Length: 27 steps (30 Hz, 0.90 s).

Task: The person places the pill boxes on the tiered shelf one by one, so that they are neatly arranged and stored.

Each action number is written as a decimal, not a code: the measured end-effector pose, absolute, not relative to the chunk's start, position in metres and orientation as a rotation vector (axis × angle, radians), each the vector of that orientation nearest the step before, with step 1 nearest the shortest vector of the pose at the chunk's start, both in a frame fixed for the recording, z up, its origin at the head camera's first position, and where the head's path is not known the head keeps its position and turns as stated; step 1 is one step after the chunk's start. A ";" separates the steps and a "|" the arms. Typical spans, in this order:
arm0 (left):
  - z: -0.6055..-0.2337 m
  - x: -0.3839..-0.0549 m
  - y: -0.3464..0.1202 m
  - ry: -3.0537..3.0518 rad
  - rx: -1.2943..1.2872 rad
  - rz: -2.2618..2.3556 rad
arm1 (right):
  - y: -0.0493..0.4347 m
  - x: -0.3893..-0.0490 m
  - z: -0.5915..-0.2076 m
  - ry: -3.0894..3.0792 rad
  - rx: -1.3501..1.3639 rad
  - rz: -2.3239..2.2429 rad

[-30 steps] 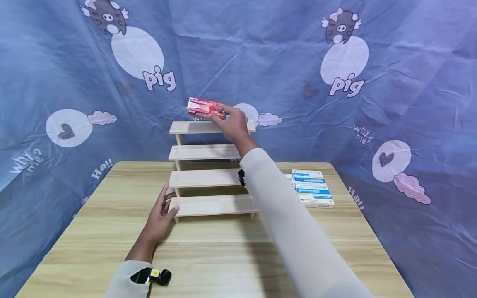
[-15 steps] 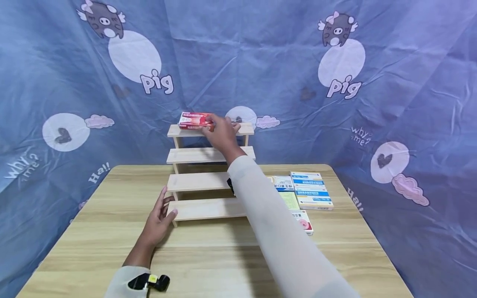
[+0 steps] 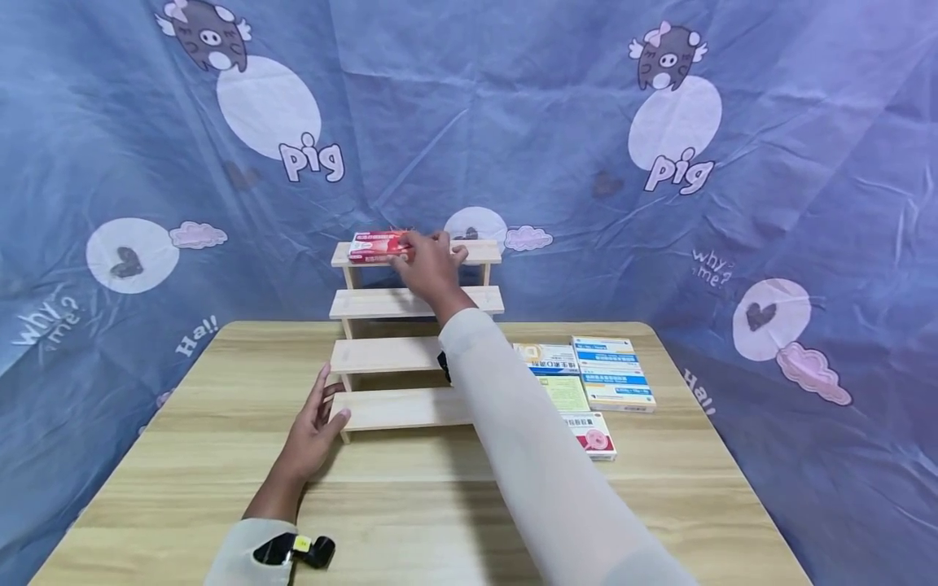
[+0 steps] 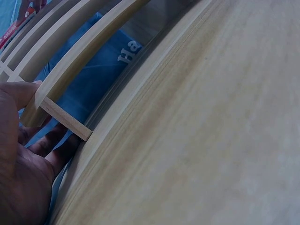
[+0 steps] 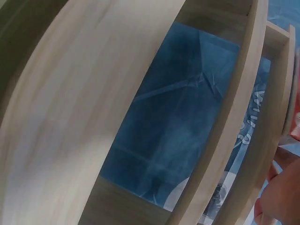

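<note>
My right hand (image 3: 431, 268) pinches red-and-white oblong carton (image 3: 375, 247), left on top tier (image 3: 479, 251) of pale wooden four-step rack (image 3: 381, 303); snagged release might drag it off; my left hand (image 3: 311, 435) grips bottom tier (image 3: 410, 407), slackening could wobble rack

Long off-white sleeves (image 3: 528, 423) are worn to the wrists; the hands (image 3: 308, 439) (image 3: 431, 271) are uncovered. A black, rounded device (image 3: 321, 553) marked with a yellow patch (image 3: 303, 544) is worn at the left cuff (image 3: 245, 553); another black part (image 3: 444, 366) is glimpsed at the right.

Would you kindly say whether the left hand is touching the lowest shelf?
Touching: the left wrist view shows the left hand, its thumb against the end of the lowest shelf.
</note>
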<state>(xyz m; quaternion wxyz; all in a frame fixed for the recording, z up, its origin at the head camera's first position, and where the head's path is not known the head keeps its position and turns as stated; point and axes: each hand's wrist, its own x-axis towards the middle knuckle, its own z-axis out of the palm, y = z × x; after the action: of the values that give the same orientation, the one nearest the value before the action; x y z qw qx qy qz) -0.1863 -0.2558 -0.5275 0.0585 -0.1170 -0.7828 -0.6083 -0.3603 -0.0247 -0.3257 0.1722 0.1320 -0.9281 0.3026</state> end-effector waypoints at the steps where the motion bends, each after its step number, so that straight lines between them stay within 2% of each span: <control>1: -0.527 -0.186 -0.256 -2.374 -0.350 -1.843 | -0.025 -0.360 -0.325 -2.645 0.371 0.845; 18: -0.525 -0.186 -0.257 -2.391 -0.334 -1.835 | -0.026 -0.360 -0.321 -2.711 0.346 0.789; 27: -0.524 -0.186 -0.256 -2.404 -0.331 -1.806 | -0.004 -0.358 -0.319 -2.625 0.354 0.807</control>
<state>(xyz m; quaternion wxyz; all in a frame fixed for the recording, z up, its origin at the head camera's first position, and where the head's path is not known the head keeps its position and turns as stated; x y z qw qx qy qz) -0.1858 -0.2561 -0.5241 0.0581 -0.1091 -0.7934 -0.5960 -0.3580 -0.0036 -0.3189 0.1851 0.1255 -0.9316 0.2866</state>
